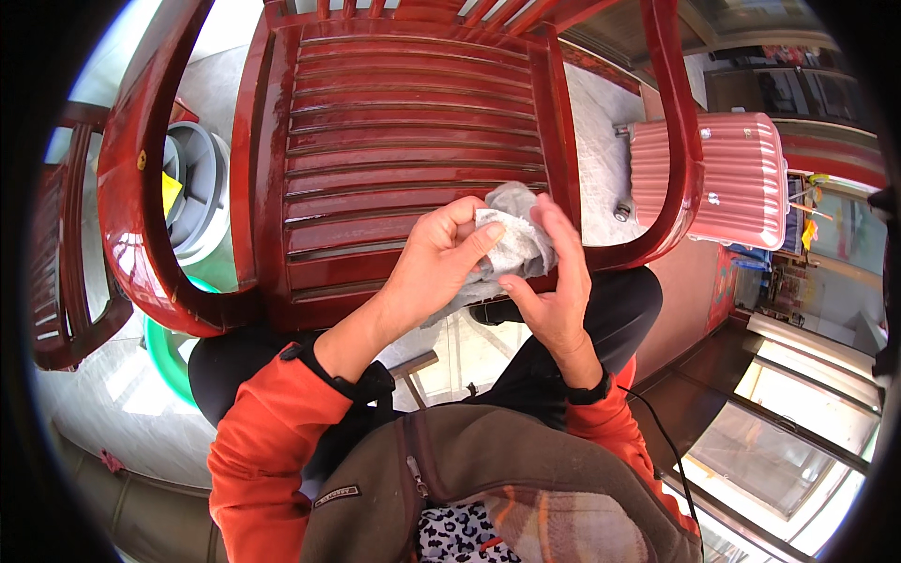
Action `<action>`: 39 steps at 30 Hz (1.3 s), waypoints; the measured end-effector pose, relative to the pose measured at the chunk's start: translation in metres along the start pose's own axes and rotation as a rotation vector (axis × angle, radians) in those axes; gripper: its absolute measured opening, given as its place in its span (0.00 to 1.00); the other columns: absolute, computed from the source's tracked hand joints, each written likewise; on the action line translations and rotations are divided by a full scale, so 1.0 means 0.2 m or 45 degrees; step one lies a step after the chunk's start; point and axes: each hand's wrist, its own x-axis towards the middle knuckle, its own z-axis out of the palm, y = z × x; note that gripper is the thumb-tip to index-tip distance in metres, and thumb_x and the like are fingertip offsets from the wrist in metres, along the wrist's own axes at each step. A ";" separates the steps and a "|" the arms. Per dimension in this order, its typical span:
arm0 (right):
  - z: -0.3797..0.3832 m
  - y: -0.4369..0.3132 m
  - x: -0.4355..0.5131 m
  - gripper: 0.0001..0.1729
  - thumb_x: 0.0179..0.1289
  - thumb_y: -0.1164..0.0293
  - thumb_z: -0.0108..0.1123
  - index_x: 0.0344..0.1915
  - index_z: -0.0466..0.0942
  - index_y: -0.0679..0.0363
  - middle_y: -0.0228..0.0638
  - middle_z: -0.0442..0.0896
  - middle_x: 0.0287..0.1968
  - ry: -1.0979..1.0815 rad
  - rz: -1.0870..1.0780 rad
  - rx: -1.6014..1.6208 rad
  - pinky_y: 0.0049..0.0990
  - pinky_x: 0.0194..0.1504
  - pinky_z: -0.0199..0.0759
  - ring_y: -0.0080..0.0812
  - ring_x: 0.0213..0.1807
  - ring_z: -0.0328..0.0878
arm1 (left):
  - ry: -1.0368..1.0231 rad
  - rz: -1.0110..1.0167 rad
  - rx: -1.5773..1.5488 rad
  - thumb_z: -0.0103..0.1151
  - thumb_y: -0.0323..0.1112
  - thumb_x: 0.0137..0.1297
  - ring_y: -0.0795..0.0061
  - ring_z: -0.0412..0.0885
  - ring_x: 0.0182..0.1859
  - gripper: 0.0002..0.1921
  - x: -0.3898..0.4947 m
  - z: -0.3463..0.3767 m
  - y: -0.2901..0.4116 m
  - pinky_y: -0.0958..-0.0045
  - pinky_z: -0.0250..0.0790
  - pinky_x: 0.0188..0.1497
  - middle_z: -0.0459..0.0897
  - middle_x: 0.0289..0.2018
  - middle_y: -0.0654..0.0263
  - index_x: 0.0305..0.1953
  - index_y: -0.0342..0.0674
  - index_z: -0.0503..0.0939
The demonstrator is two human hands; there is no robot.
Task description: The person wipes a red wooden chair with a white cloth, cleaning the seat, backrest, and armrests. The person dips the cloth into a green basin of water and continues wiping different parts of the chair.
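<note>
Bunched in front of me is a damp-looking grey cloth (517, 243), with a paler patch on top. My left hand (450, 243) pinches it between thumb and fingers. On the cloth's other side, my right hand (559, 281) has its thumb and fingers spread, slightly blurred. Its fingers lie along the cloth's edge, and firm contact is hard to make out. Both hands are above the front edge of a glossy red-brown wooden armchair (415, 151). The chair has a slatted seat and curved arms; a light-coloured worn spot marks the left arm (134, 162).
A pink ribbed suitcase (739, 179) stands beyond the chair's right arm. At left are a round grey-and-white plastic container (211, 190) holding something yellow, a green basin (158, 352) and another wooden chair (63, 260). A black cable (669, 440) hangs by my right sleeve.
</note>
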 end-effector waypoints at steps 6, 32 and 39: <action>0.04 -0.02 0.03 0.26 0.51 0.71 0.79 0.51 0.81 0.62 0.42 0.86 0.45 0.022 -0.021 -0.107 0.37 0.50 0.77 0.48 0.47 0.83 | 0.000 0.201 0.552 0.58 0.30 0.76 0.89 0.75 0.40 0.05 -0.01 -0.01 0.07 0.79 0.71 0.45 0.83 0.36 0.71 0.45 0.35 0.77; 0.05 -0.01 0.07 0.14 0.69 0.76 0.64 0.53 0.77 0.66 0.41 0.84 0.52 0.202 0.453 0.451 0.28 0.52 0.74 0.30 0.49 0.80 | 0.160 0.029 -0.010 0.48 0.39 0.82 0.82 0.82 0.46 0.11 0.00 -0.03 0.06 0.75 0.75 0.50 0.86 0.44 0.69 0.51 0.41 0.79; 0.06 -0.02 0.07 0.23 0.66 0.75 0.64 0.60 0.75 0.66 0.49 0.78 0.63 0.314 0.036 0.300 0.36 0.64 0.69 0.44 0.63 0.77 | 0.220 -0.042 -0.455 0.47 0.43 0.83 0.78 0.81 0.48 0.12 -0.01 0.00 0.15 0.72 0.74 0.53 0.85 0.46 0.67 0.50 0.43 0.78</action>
